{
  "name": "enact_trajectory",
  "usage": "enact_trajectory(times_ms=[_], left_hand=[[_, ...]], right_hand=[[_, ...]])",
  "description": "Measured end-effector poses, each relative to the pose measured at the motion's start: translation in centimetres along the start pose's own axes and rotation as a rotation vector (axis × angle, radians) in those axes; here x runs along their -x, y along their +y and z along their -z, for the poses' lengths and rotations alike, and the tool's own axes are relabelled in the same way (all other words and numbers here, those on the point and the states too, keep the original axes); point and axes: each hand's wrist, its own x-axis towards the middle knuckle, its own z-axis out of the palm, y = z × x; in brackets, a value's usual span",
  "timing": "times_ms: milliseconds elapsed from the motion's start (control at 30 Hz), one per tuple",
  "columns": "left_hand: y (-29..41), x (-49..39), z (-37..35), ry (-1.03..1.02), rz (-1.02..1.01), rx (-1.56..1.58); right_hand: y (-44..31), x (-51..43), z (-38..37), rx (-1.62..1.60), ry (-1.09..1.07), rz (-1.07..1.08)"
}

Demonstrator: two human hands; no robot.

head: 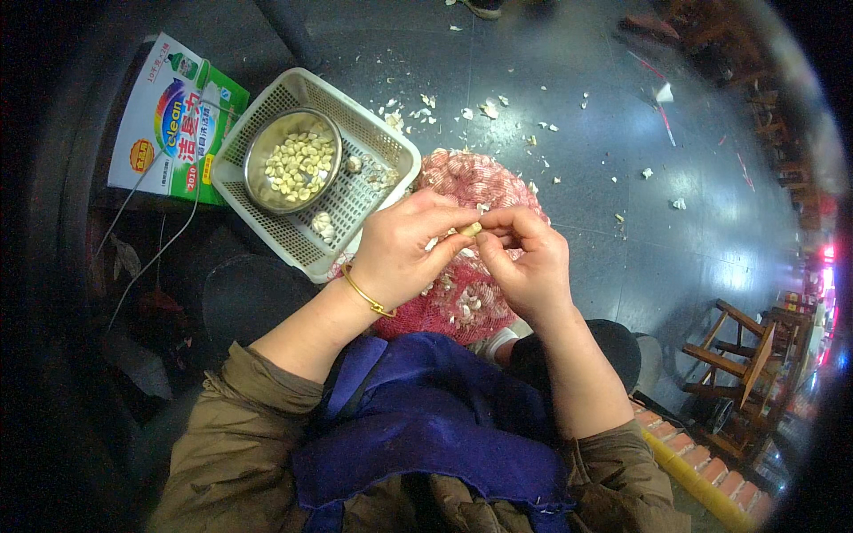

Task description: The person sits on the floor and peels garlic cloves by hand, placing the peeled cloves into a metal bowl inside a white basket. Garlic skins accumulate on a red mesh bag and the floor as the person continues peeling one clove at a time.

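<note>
A pale garlic clove (470, 230) is pinched between the thumb and fingers of my left hand (413, 243). My right hand (526, 256) meets it from the other side, thumb and fingertips close against the clove's end. Below both hands lies a red mesh sack (460, 176) filled with garlic, with loose skins on top. To the left, a steel bowl (293, 161) of peeled cloves sits inside a white plastic basket (405, 150). Beside the bowl in the basket are a garlic bulb (322, 225) and a smaller garlic piece (354, 164).
A printed detergent carton (180, 126) stands left of the basket, with a thin cord hanging over it. Garlic skins (490, 108) litter the dark tiled floor (586, 166). A wooden stool (733, 353) is at the right, near a brick edge (696, 456) with a yellow border.
</note>
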Motion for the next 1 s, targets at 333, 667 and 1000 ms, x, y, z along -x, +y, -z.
enact_trajectory(times_ms=[333,667,1000], left_hand=[[0.21,0.0,-0.13,0.006,-0.088,-0.03],[0.13,0.08,-0.27,0.01,-0.063,-0.016],[0.33,0.08,-0.12,-0.004,-0.003,0.026]], right_hand=[[-0.23,-0.2,-0.03,-0.072,-0.026,-0.067],[-0.23,-0.26,-0.04,-0.183,-0.007,-0.11],[-0.48,-0.24,-0.13,-0.115,0.033,-0.076]])
